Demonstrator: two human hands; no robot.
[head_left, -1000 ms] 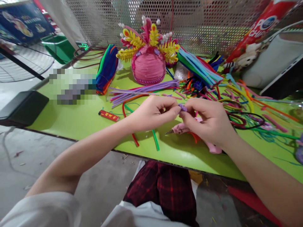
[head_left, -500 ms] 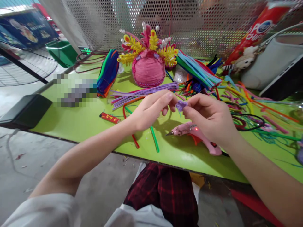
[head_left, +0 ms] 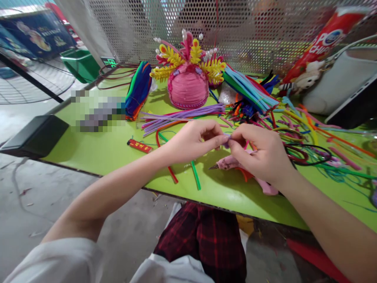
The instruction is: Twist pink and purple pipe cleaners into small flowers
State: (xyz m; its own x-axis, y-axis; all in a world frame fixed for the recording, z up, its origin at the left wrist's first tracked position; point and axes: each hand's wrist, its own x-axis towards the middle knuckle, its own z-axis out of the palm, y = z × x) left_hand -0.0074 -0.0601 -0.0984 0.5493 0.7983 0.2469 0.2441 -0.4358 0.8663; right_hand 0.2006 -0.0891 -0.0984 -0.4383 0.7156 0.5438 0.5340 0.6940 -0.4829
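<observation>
Between the fingertips of both hands is a small purple fuzzy flower (head_left: 226, 142), mostly covered by the fingers. My left hand (head_left: 196, 143) pinches its left side with thumb and fingers. My right hand (head_left: 262, 151) is closed on its right side, thumb against forefinger. Under the right hand, a pink hot glue gun (head_left: 228, 162) lies on the green table (head_left: 112, 155), its nozzle pointing left. A bent red pipe cleaner (head_left: 172, 173) and a green piece (head_left: 195, 177) lie below the left hand.
Behind the hands stands a pink headdress (head_left: 188, 89) with yellow fronds and pearls. Purple pipe cleaners (head_left: 182, 118) lie before it, with bundles (head_left: 138, 90) (head_left: 250, 88) to either side. A red lighter-like item (head_left: 140, 146) is at left; a chip tube (head_left: 326, 43) leans at right.
My left thumb and fingers have closed onto the purple flower, which was held by the right hand alone. The flower sits slightly lower and is more covered. The view has shifted slightly.
</observation>
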